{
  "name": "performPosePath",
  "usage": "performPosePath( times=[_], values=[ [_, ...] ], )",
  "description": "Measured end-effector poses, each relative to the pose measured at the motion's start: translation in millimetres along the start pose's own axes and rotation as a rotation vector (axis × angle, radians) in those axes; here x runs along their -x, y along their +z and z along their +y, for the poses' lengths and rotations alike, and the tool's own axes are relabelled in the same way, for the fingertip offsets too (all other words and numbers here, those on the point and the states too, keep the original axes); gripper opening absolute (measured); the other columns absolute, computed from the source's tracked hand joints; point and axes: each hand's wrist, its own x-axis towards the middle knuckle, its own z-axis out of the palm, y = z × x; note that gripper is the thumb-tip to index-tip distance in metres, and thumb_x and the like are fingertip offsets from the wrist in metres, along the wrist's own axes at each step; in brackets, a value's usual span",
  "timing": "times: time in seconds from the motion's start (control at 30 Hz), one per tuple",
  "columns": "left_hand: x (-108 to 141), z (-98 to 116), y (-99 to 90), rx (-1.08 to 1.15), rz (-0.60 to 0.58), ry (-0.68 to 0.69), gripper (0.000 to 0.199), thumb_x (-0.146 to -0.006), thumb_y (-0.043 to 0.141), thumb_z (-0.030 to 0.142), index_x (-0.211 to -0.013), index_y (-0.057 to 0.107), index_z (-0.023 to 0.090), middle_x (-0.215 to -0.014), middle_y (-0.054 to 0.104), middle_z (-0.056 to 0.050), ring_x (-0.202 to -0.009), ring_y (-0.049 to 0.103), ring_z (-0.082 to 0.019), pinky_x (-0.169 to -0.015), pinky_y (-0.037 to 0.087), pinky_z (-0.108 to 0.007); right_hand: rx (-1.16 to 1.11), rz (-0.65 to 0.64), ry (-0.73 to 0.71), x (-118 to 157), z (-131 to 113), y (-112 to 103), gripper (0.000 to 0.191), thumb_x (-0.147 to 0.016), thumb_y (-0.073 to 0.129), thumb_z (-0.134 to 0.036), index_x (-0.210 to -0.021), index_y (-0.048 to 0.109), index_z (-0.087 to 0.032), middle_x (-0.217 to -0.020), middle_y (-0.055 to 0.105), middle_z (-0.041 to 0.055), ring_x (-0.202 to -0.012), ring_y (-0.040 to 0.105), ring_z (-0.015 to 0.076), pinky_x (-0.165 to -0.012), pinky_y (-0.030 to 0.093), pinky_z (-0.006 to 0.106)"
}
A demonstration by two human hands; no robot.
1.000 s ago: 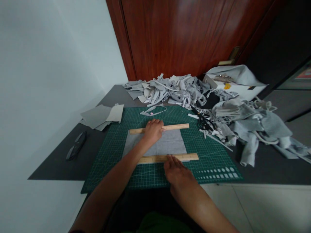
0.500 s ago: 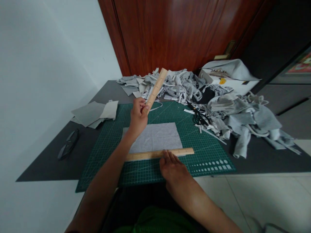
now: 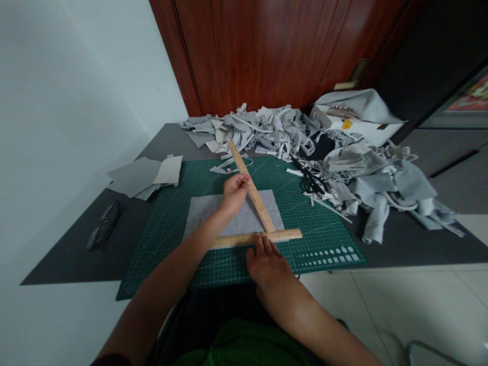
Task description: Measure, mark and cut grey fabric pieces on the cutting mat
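Observation:
A grey piece of cloth (image 3: 208, 213) lies flat on the green cutting mat (image 3: 163, 229). One wooden ruler (image 3: 286, 234) rests along the cloth's near edge. The outstretched fingers of my right hand (image 3: 269, 262) press flat on that ruler. My left hand (image 3: 234, 194) pinches a second wooden ruler (image 3: 261, 206), which slants across the cloth. Its near end meets the lying ruler beside my right fingertips, while its far end reaches towards the scraps. My left forearm hides part of the cloth and of the lying ruler.
Heaps of grey fabric scraps (image 3: 274, 127) line the back and right of the table. Black-handled scissors (image 3: 312, 182) lie among them, near a white box (image 3: 366, 127). At left are folded cloth pieces (image 3: 139, 178) and a dark glasses-like object (image 3: 103, 226).
My left hand has swung its ruler from a raised tilt down over the cloth, its near end now at the other ruler. My right hand stays in place.

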Motion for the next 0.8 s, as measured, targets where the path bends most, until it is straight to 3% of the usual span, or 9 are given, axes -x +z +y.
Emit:
performPosePath(
  times=[0.1, 0.23, 0.37, 0.47, 0.57, 0.67, 0.8],
  values=[
    [6, -12, 14.0, -0.076, -0.072, -0.021, 0.009, -0.08, 0.067, 0.018, -0.089, 0.068, 0.018, -0.083, 0.07, -0.002, -0.075, 0.067, -0.016, -0.072, 0.054, -0.028, -0.011, 0.019, 0.017, -1, 0, 3, 0.055, -0.083, 0.053, 0.012, -0.136, 0.065, 0.005, -0.158, 0.039, 0.0345, -0.15, 0.038, 0.0417, -0.123, 0.04, 0.051],
    [9, -18, 17.1, -0.225, -0.154, -0.022, 0.023, -0.08, 0.065, 0.013, -0.102, 0.07, 0.018, -0.088, 0.069, -0.003, -0.078, 0.067, -0.018, -0.076, 0.056, -0.032, 0.0, 0.006, 0.01, -1, 0, 1, 0.056, -0.081, 0.056, 0.012, -0.136, 0.065, 0.004, -0.159, 0.037, 0.0341, -0.151, 0.038, 0.0416, -0.123, 0.04, 0.051],
    [16, -6, 11.7, -0.371, -0.235, 0.037, 0.037, -0.083, 0.066, 0.014, -0.119, 0.069, 0.019, -0.119, 0.067, -0.01, -0.112, 0.065, -0.025, -0.102, 0.053, -0.044, 0.02, -0.045, -0.004, 2, -1, -7, 0.056, -0.082, 0.06, 0.008, -0.138, 0.063, 0.006, -0.16, 0.034, 0.0352, -0.152, 0.034, 0.0433, -0.124, 0.038, 0.051],
    [26, 9, 8.0, -0.699, -0.332, 0.206, 0.041, -0.092, 0.065, 0.027, -0.132, 0.063, 0.019, -0.143, 0.057, -0.014, -0.14, 0.049, -0.031, -0.119, 0.039, -0.05, 0.034, -0.042, -0.02, 5, 0, -10, 0.06, -0.079, 0.06, 0.009, -0.139, 0.063, 0.004, -0.161, 0.033, 0.0341, -0.151, 0.035, 0.0436, -0.122, 0.042, 0.05],
    [36, 24, 4.8, -0.942, -0.501, 0.289, 0.054, -0.096, 0.063, 0.043, -0.143, 0.055, 0.017, -0.149, 0.056, -0.016, -0.144, 0.045, -0.032, -0.122, 0.036, -0.048, 0.025, -0.01, -0.028, 8, 0, -9, 0.059, -0.079, 0.058, 0.011, -0.137, 0.064, 0.001, -0.161, 0.035, 0.0329, -0.15, 0.037, 0.0427, -0.117, 0.048, 0.05],
    [41, 32, 2.2, -1.086, -0.696, 0.255, 0.072, -0.095, 0.061, 0.056, -0.152, 0.049, 0.014, -0.161, 0.046, -0.018, -0.152, 0.037, -0.036, -0.125, 0.029, -0.05, 0.015, -0.001, -0.035, 7, 1, -8, 0.058, -0.08, 0.058, 0.01, -0.137, 0.064, 0.002, -0.16, 0.034, 0.0343, -0.15, 0.037, 0.0435, -0.116, 0.049, 0.05],
    [38, 31, 2.3, -1.159, -0.773, 0.174, 0.077, -0.1, 0.05, 0.062, -0.161, 0.037, 0.017, -0.172, 0.029, -0.015, -0.161, 0.02, -0.037, -0.129, 0.018, -0.052, 0.01, -0.039, -0.032, 5, 1, -10, 0.057, -0.082, 0.058, 0.01, -0.138, 0.063, 0.002, -0.161, 0.033, 0.0346, -0.151, 0.035, 0.0436, -0.117, 0.048, 0.052]
  ],
)
